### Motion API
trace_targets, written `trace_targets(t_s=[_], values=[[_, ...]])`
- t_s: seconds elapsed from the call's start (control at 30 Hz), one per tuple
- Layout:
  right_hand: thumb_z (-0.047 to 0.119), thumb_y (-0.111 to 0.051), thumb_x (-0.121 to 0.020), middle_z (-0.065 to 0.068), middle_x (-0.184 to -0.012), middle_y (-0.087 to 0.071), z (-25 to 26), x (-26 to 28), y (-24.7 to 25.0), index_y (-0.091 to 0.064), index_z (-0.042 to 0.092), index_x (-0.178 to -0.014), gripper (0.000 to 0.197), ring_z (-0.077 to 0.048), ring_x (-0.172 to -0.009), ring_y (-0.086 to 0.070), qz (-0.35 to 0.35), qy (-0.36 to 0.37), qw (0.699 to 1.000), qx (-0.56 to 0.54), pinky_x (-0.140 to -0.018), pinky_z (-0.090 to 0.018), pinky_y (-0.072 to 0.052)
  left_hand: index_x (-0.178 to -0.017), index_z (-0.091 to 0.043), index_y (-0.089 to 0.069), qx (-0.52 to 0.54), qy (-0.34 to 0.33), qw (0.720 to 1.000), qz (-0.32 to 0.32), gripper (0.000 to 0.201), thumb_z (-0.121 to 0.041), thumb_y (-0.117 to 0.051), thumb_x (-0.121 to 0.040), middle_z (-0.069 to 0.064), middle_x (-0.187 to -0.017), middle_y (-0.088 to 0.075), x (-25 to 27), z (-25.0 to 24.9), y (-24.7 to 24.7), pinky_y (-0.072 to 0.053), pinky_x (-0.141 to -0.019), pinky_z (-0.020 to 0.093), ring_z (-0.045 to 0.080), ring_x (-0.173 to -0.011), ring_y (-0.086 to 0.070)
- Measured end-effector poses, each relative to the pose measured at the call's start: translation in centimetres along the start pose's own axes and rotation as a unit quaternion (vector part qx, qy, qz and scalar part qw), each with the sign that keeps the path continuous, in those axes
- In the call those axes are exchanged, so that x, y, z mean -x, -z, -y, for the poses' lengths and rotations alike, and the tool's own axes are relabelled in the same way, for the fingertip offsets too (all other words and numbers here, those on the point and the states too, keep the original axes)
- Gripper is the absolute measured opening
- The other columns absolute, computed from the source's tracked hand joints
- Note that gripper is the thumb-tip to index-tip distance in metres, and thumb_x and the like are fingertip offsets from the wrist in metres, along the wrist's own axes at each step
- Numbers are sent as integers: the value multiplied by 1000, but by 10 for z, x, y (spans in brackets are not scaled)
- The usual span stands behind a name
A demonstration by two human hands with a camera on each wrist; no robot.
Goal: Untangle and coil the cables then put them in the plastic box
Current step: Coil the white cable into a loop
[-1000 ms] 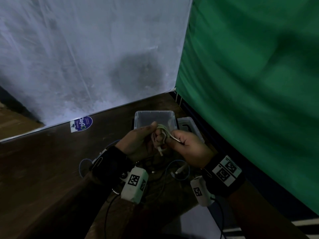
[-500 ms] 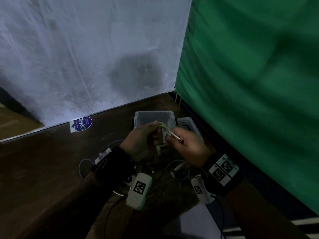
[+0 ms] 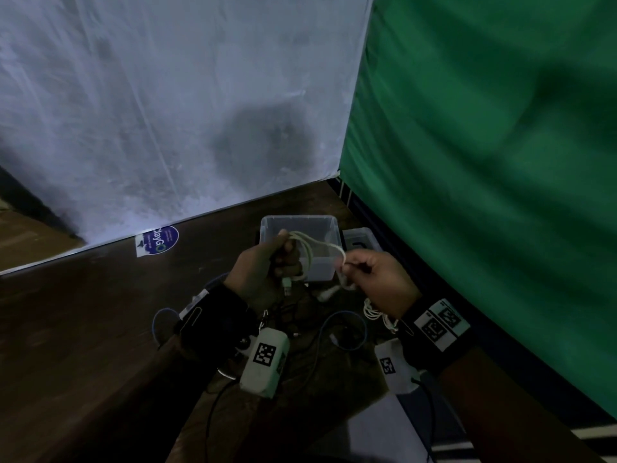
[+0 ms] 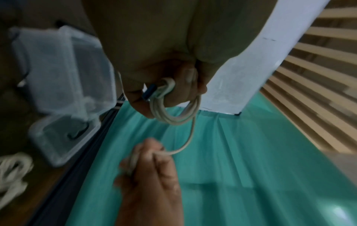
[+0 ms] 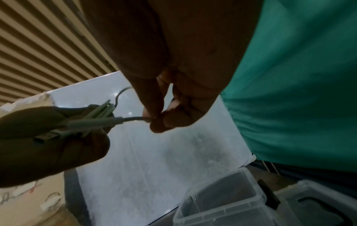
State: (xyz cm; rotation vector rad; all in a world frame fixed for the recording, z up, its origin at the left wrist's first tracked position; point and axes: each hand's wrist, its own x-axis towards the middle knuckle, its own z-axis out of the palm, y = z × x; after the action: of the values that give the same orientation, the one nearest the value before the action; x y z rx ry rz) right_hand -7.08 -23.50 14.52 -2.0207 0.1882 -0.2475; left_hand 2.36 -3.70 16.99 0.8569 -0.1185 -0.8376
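**Above the bench: a white cable held between two hands**

Above the dark wooden bench point(image 3: 83, 329), the left hand point(image 3: 263, 275) has its fingers curled round several coiled loops of the white cable point(image 3: 309, 252), one plug hanging below the fist. From this bundle a single strand arcs across to the right hand point(image 3: 377, 279), whose thumb and fingertips pinch the cable's free end; both grips are thus closed on the same cable. Just behind the hands stands the clear plastic box point(image 3: 300, 222), open-topped, with its lid point(image 3: 359, 235) lying beside it on the right. On the bench beneath the hands lie a blue cable point(image 3: 337, 317), dark cables, and a second bundled white cable point(image 3: 375, 312). A green curtain point(image 3: 484, 162) hangs at right.
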Motion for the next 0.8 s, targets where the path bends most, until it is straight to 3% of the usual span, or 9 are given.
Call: trace_targets(t_s=[0.13,0.23,0.4,0.47,0.53,0.6,0.63,0.7,0.8], values=[[6,-59,-96,0,-77,-70,0,-8,-9,-72,24,-96,22,-9,-70,-65,-126,-18,989,-69,-71,-38,-58,-69,-11,-48,17,33,998,43,33,-26,-41,-97,-2,-64,-25,2,14,0,-16,-50,20,7,-50,-20],[9,-59,-96,-3,-80,-72,3,-11,-11,-72,29,-98,24,-14,-74,-66,-147,-19,986,-80,-73,-33,-59,-69,-12,-48,30,51,997,52,32,-27,-41,-97,-3,-63,-25,3,20,-1,-14,-53,22,7,-52,-15],[1,-57,-96,-3,-75,-69,17,-7,-22,-71,12,-99,18,-8,-69,-66,-107,-3,984,-143,-67,-25,-57,-72,-13,-46,67,91,992,47,34,-31,-38,-101,-3,-70,-14,2,23,-6,-22,-51,19,7,-51,-17],[4,-59,-95,0,-84,-75,19,-4,-28,-74,12,-102,18,-11,-81,-71,-108,0,984,-140,-77,-30,-59,-73,-14,-47,66,91,993,36,32,-33,-42,-98,-3,-65,-25,4,25,-12,-23,-55,22,7,-49,-25],[9,-60,-95,-2,-97,-76,22,1,-33,-74,10,-106,18,-14,-93,-72,-99,-5,985,-144,-85,-34,-58,-74,-11,-55,61,71,996,-7,35,-35,-42,-98,4,-66,-41,6,26,-21,-36,-63,30,13,-53,-42],[21,-62,-93,-2,-109,-74,26,7,-37,-69,15,-115,23,-17,-104,-69,-60,-17,979,-192,-90,-39,-57,-85,-6,-64,33,40,997,-59,40,-34,-40,-101,13,-75,-62,8,25,-30,-48,-76,38,24,-68,-60],[28,-66,-91,-2,-113,-72,29,10,-38,-64,20,-120,30,-17,-108,-68,-31,-20,974,-225,-91,-38,-56,-91,-5,-64,19,22,996,-79,39,-33,-39,-101,14,-77,-68,8,24,-31,-52,-74,37,26,-71,-64],[34,-76,-81,-2,-119,-69,33,14,-39,-54,30,-126,50,-18,-111,-67,24,-17,961,-275,-91,-37,-55,-103,-1,-61,-13,-6,996,-93,39,-33,-37,-102,17,-85,-71,5,25,-29,-55,-67,32,25,-73,-68],[36,-85,-68,2,-127,-65,33,16,-40,-45,46,-126,71,-15,-117,-63,36,-8,973,-229,-96,-40,-53,-117,1,-57,-34,-21,994,-101,42,-32,-35,-103,23,-104,-68,3,27,-28,-55,-73,36,27,-85,-69]])
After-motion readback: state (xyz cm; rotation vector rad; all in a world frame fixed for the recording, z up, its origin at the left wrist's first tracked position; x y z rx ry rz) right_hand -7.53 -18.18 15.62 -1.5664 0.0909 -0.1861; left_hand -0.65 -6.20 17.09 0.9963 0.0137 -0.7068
